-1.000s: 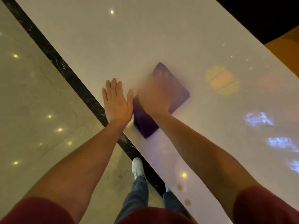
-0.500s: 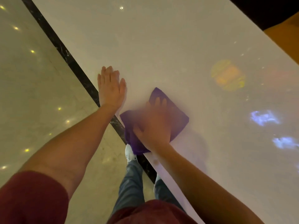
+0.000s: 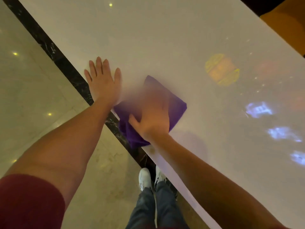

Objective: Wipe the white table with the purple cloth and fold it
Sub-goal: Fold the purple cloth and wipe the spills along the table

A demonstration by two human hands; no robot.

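Purple cloth (image 3: pixel 175 104) lying folded into a rough square at the near edge of the white table (image 3: pixel 165 38), its near corner spilling over that edge above the dark marble strip (image 3: pixel 54 52) bordering the pale polished floor (image 3: pixel 24 96). Right hand (image 3: pixel 153 116) laid palm-down on top of the cloth, thumb spread toward the table edge, fingers reaching across the fabric but smeared by motion blur, so whether straight or slightly curled cannot be told; no pinch or fold of cloth seen inside the hand. Left hand (image 3: pixel 104 83) flat on the bare tabletop just beside the cloth's edge-side corner, fingers straight and close together, thumb angled out toward the cloth, holding nothing; heel of the palm at the table edge. Both forearms bare, dark red sleeves (image 3: pixel 28 202) ending above the elbows. Beyond the cloth, farther onto the tabletop, a round yellow-orange reflection (image 3: pixel 222 70) and several blue-white reflections (image 3: pixel 259 109) on the glossy surface. Below the cloth, close to the table edge, grey trousers (image 3: pixel 148 210) and white shoes (image 3: pixel 144 178) on the floor. Small yellow points of light scattered across the floor on the left hand's side of the cloth.
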